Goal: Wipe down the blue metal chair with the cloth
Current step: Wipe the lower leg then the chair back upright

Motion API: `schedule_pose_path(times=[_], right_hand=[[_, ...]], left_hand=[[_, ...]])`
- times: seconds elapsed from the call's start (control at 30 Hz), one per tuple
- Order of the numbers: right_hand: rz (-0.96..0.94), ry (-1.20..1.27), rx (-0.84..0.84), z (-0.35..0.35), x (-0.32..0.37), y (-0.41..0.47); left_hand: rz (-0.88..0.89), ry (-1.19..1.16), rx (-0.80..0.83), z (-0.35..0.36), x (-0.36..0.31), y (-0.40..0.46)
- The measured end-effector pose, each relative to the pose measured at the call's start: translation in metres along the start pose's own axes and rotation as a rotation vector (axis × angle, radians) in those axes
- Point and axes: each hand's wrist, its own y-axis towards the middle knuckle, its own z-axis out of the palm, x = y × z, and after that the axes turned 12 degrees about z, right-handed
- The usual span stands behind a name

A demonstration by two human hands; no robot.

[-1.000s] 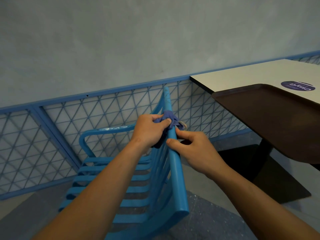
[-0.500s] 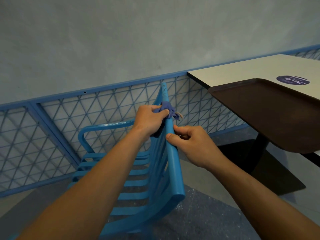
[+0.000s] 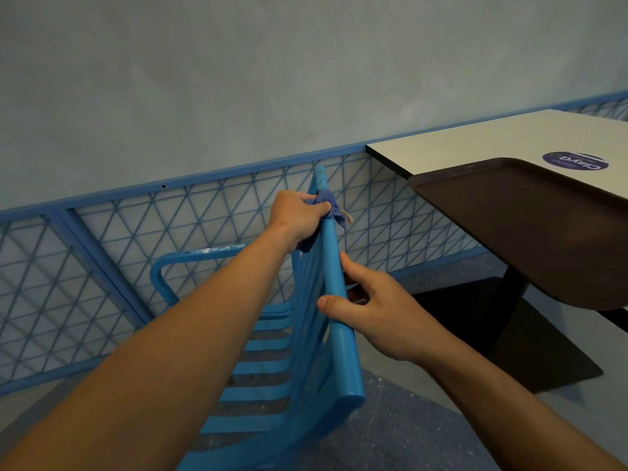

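The blue metal chair (image 3: 272,385) with slatted seat and back stands below me, its top rail running away from me. My left hand (image 3: 297,215) presses a purple-blue cloth (image 3: 328,200) around the far part of that rail. Part of the cloth hangs below the hand on the slat side. My right hand (image 3: 377,314) grips the same rail nearer to me, thumb on the left side and fingers on the right. A short bare stretch of rail lies between the two hands.
A white table (image 3: 475,144) with a round purple sticker (image 3: 574,160) stands at the right, a dark brown tray (image 3: 543,226) overhanging its edge. Its black base (image 3: 509,334) sits on the floor. A blue lattice fence (image 3: 102,266) and grey wall run behind the chair.
My left hand has slid the cloth farther along the top rail away from me. My right hand has slipped a little nearer along the rail, widening the gap between hands.
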Motion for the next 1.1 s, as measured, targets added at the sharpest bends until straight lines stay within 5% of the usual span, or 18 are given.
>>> schedule_pose_path(times=[0.57, 0.77, 0.83, 0.93, 1.03, 1.1], right_hand=[[-0.07, 0.015, 0.042, -0.005, 0.002, -0.001], [-0.052, 0.067, -0.286, -0.033, 0.015, -0.015], [-0.061, 0.102, -0.157, -0.024, 0.022, -0.023], [-0.065, 0.207, -0.056, -0.014, 0.036, -0.022], [-0.112, 0.279, -0.205, -0.014, 0.037, -0.01], [-0.095, 0.306, -0.323, -0.018, 0.036, -0.006]], left_hand=[[0.021, -0.112, 0.087, -0.028, -0.018, -0.102], [0.138, 0.033, 0.145, -0.036, -0.034, -0.129], [0.141, -0.07, 0.118, -0.034, -0.045, -0.134], [0.02, -0.551, 0.206, -0.031, -0.069, -0.144], [-0.025, -0.768, 0.361, -0.03, -0.074, -0.146], [0.038, -0.611, 0.303, -0.028, -0.067, -0.142]])
